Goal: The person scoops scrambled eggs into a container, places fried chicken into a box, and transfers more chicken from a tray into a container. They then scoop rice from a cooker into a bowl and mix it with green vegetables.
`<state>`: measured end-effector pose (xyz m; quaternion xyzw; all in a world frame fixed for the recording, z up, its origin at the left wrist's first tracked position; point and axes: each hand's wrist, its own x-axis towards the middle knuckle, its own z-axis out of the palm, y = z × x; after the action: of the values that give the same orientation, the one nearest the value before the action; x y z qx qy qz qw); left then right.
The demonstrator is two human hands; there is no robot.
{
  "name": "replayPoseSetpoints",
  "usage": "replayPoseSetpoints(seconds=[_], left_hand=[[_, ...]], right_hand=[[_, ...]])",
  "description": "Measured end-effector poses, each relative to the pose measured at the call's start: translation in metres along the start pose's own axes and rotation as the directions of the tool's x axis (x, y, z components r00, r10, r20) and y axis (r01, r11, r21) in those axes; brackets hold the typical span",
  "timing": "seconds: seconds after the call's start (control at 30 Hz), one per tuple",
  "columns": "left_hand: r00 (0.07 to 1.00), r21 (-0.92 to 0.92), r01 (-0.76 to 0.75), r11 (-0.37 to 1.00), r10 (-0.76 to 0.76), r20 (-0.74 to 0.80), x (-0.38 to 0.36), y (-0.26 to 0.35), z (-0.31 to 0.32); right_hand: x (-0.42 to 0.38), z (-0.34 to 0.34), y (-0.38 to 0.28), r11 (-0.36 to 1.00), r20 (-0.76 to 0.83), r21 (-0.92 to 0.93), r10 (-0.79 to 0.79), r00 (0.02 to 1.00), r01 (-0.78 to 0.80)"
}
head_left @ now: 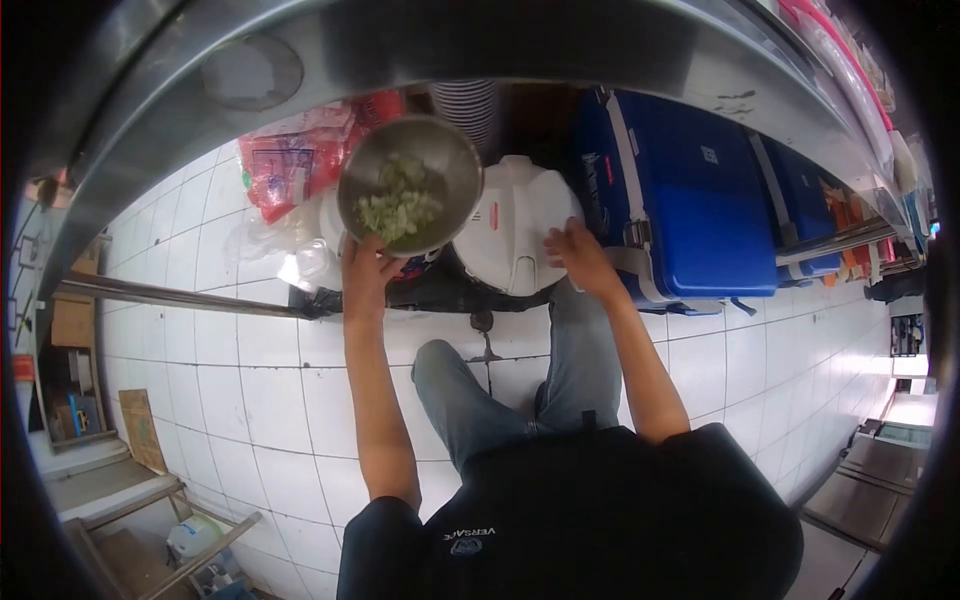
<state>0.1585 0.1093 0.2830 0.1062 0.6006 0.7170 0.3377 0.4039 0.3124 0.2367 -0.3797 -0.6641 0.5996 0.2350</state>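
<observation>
My left hand grips the near rim of a metal bowl, which is tilted so its inside faces me. Chopped pale-green vegetable pieces lie in the bottom of the bowl. To the right of the bowl stands a white round container with a closed lid, and the bowl overlaps its left side in this view. My right hand is at the container's right edge, fingers apart and partly bent, with nothing seen in them.
Blue cooler boxes with grey straps stand to the right. Stacked cups and red-and-clear plastic bags are behind and left of the bowl. A steel counter edge passes overhead. White tiles cover the floor.
</observation>
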Motion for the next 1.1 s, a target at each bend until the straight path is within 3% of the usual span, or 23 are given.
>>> replayPoseSetpoints(seconds=[0.1, 0.2, 0.4, 0.5, 0.6, 0.73, 0.83, 0.93, 0.97, 1.03, 1.1], left_hand=[[0.999, 0.12, -0.017, 0.993, 0.021, -0.031, 0.002, -0.029, -0.036], [0.999, 0.131, -0.027, 0.991, 0.031, -0.023, -0.002, -0.035, -0.048], [0.997, 0.25, -0.039, 0.968, 0.054, -0.054, -0.008, -0.035, -0.043], [0.998, 0.17, -0.055, 0.984, 0.057, -0.007, -0.022, -0.055, -0.053], [0.997, 0.091, -0.066, 0.994, 0.069, -0.03, -0.037, -0.052, -0.045], [0.996, 0.073, -0.043, 0.996, 0.048, -0.079, -0.049, -0.064, -0.044], [0.983, -0.125, 0.059, 0.99, -0.08, -0.168, -0.064, -0.05, -0.03], [0.975, -0.069, 0.088, 0.994, -0.1, -0.197, -0.076, -0.045, -0.027], [0.976, -0.06, 0.09, 0.994, -0.1, -0.194, -0.079, -0.041, -0.025], [0.976, -0.042, 0.103, 0.994, -0.109, -0.188, -0.082, -0.034, -0.017], [0.995, 0.046, 0.025, 0.999, -0.02, -0.098, -0.066, -0.042, -0.019]], right_hand=[[0.026, 0.027, 0.023, 0.966, 0.121, -0.245, -0.049, 0.991, 0.078], [0.028, 0.035, 0.015, 0.994, 0.091, -0.105, 0.009, 0.996, 0.001], [0.036, 0.039, 0.017, 0.965, 0.083, -0.261, 0.017, 0.996, 0.005], [0.027, 0.022, 0.002, 0.94, 0.278, -0.34, 0.086, 0.957, 0.014], [0.017, 0.013, 0.03, 0.907, 0.287, -0.312, -0.194, 0.938, 0.283], [0.023, 0.01, 0.037, 0.942, 0.313, -0.316, -0.008, 0.95, 0.112], [0.025, 0.012, 0.009, 0.937, 0.311, -0.336, 0.021, 0.95, 0.09], [0.037, 0.011, -0.013, 0.952, 0.252, -0.304, 0.03, 0.967, 0.05], [0.045, 0.007, -0.035, 0.967, 0.216, -0.255, 0.059, 0.974, -0.002], [0.053, 0.001, -0.118, 0.867, 0.069, -0.472, 0.215, 0.974, -0.158], [0.11, -0.014, -0.122, 0.88, 0.216, -0.474, 0.128, 0.968, -0.01]])
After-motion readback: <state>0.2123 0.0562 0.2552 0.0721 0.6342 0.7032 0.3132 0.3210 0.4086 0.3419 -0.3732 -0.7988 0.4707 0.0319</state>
